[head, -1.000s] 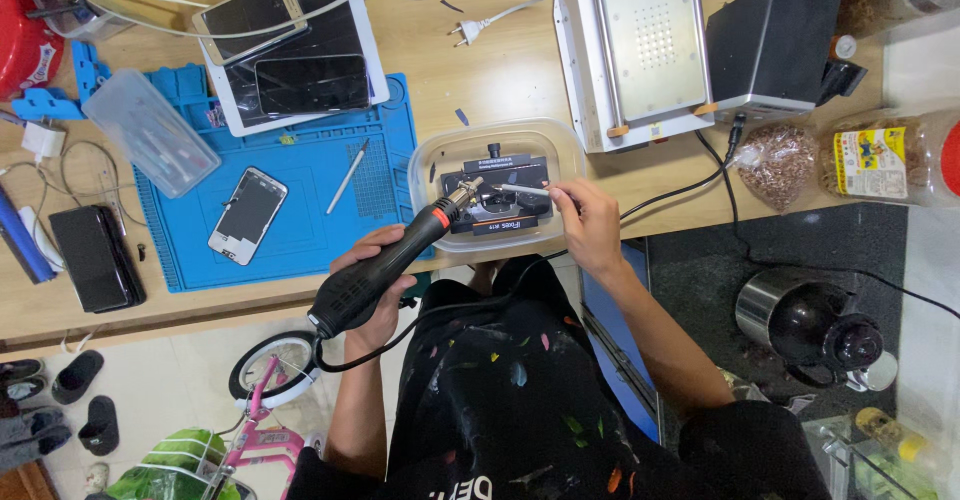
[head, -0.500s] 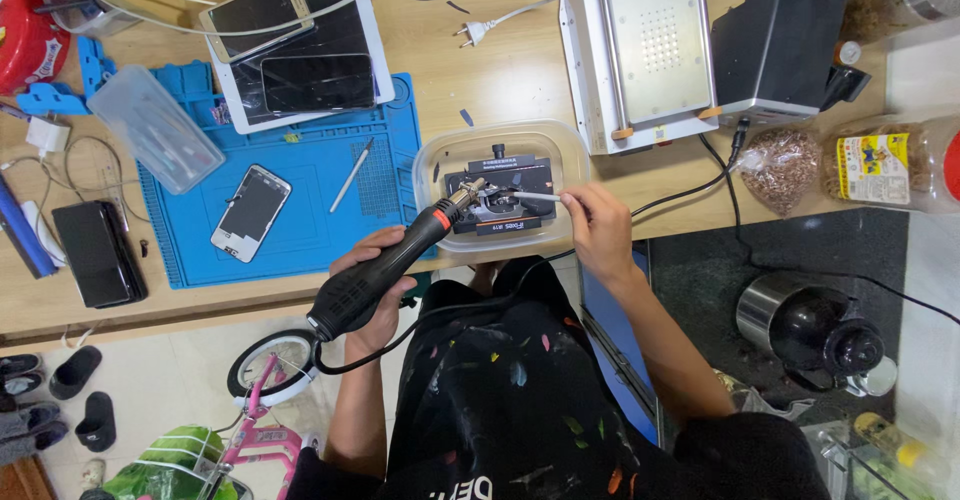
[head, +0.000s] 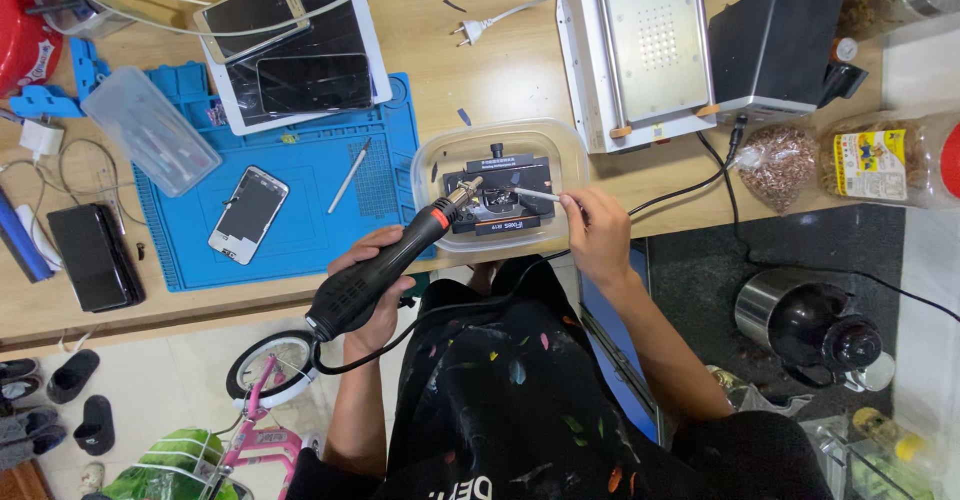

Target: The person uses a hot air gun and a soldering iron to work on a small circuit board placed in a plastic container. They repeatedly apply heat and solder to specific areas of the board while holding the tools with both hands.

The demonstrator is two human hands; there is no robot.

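Observation:
My left hand grips a black hot-air gun; its metal nozzle points at a small board clamped in a black holder. The holder sits inside a clear plastic tray at the table's front edge. My right hand holds thin silver tweezers, their tips over the same board. The gun's black cable loops down past my lap.
A blue work mat lies left with a phone, a metal tool and a clear box. A tablet with phones sits behind. A white heating plate machine and a black box stand at the right.
The hot-air gun's nozzle and the tweezers have stayed over the clamped board, with only slight shifts of both hands.

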